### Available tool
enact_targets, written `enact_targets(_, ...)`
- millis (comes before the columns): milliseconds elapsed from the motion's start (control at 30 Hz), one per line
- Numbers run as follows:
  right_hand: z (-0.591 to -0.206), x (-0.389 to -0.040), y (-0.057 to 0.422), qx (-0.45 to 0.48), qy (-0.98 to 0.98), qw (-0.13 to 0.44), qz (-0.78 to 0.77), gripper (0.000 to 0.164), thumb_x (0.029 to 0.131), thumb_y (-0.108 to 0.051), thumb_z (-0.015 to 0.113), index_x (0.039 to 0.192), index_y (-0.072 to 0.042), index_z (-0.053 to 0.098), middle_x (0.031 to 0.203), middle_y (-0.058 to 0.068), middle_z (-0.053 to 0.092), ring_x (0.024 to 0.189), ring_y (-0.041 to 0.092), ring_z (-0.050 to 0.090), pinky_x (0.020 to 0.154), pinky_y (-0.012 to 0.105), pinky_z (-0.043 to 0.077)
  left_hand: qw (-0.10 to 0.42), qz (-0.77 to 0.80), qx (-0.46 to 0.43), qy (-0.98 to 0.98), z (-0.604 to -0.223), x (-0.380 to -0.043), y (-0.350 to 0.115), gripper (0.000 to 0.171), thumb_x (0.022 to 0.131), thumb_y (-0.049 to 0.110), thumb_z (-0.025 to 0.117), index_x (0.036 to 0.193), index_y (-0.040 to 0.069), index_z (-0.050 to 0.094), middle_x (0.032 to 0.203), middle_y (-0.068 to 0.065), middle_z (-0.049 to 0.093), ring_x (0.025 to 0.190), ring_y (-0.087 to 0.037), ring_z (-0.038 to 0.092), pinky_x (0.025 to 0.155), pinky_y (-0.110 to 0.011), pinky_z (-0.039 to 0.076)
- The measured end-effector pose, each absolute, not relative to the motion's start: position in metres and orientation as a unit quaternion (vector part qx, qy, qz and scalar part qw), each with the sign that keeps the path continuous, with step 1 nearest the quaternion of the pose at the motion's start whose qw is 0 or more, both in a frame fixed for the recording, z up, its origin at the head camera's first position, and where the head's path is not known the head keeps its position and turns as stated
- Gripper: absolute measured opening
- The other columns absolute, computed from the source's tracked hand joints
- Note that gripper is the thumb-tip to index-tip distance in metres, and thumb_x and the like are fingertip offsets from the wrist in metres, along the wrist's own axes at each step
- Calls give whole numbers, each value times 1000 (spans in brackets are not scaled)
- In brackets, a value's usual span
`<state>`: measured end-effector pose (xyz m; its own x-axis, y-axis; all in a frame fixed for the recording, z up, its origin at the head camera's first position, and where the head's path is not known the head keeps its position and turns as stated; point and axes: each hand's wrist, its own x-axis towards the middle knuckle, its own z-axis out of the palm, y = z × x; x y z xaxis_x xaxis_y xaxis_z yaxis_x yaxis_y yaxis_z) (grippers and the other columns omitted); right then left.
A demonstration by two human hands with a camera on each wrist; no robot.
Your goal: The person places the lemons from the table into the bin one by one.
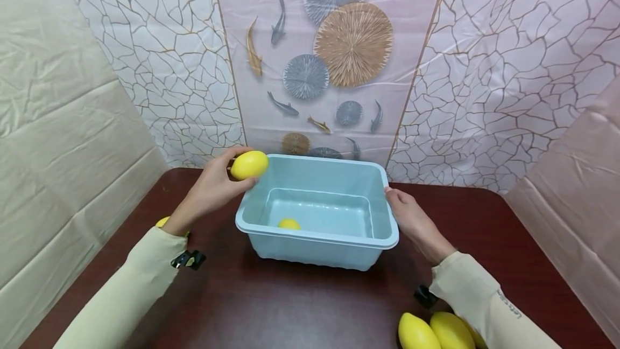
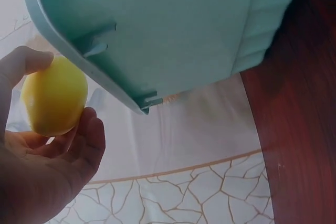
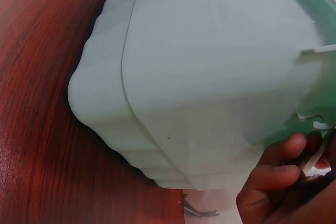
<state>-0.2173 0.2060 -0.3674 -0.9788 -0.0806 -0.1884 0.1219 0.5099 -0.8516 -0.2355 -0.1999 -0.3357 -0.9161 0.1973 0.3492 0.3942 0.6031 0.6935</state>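
A light blue plastic basin (image 1: pixel 317 237) stands on the dark red table, with one yellow lemon (image 1: pixel 289 224) lying inside near its front wall. Just above the basin's left rim, my left hand (image 1: pixel 213 185) holds another lemon (image 1: pixel 249 165) between thumb and fingers. The left wrist view shows this held lemon (image 2: pixel 55 97) beside the outer side of the rim. My right hand (image 1: pixel 411 220) grips the basin's right rim, its fingers (image 3: pixel 283 150) curled under the edge in the right wrist view.
Several lemons (image 1: pixel 418 333) lie at the front right, partly hidden by the right sleeve. Another lemon (image 1: pixel 162 222) shows behind the left wrist. A patterned cloth wall (image 1: pixel 310 123) rises behind the table (image 1: pixel 290 306), with cloth sides left and right.
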Motion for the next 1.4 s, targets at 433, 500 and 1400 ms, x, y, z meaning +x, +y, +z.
enact_targets(433,-366,-218,203,13,858,103,-503,73,114,-54,27,165,-2,29,146,23,55,130,34,60,109,55,48,101,-409,-188,-887,-337,-239,-182,64,86,22,89,142,13,62,126,-9,69,95,-27,66,83,-43,55)
enact_targets(500,-366,-219,203,10,860,101,-501,73,114,-54,27,164,-1,31,146,24,56,131,35,59,109,55,48,99,-402,-197,-888,-338,-239,-179,64,86,19,88,143,11,61,127,-10,68,95,-27,66,83,-43,55)
enact_targets(1400,-368,-218,209,-3,864,91,-496,71,115,-51,25,158,4,38,138,25,59,126,33,60,103,49,50,72,-358,-275,-889,-345,-244,-156,60,85,17,87,139,15,62,130,-2,68,101,-22,63,87,-42,54)
